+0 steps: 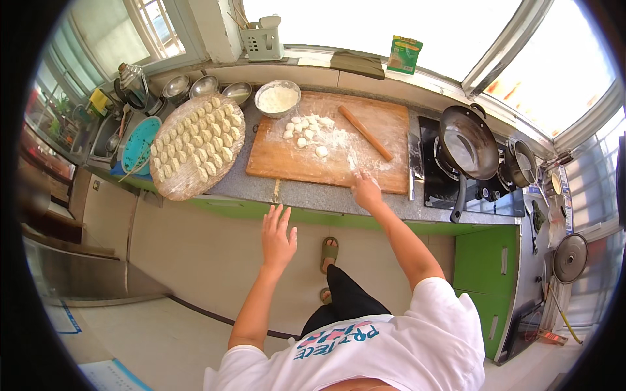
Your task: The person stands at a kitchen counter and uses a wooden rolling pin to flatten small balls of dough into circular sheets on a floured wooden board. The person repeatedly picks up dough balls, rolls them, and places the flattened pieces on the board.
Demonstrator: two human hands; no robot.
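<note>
Dough pieces (pixel 308 134), pale, rounded and floury, lie on the wooden board (pixel 280 159) near a smooth rolling pin (pixel 366 133). The left hand (pixel 279 238) is empty, its grip wide; the floury right hand (pixel 366 189) is at the board's near edge, its grip unclear. Speckled grey counter (pixel 257 189) tops green cabinets (pixel 486 260).

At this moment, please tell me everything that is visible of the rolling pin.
The rolling pin is a slim, straight, brown rod, apparently wooden, without separate handles. It rests diagonally on the right half of the flour-dusted wooden board, its left end farther away. The right hand is near, but does not touch it.
</note>
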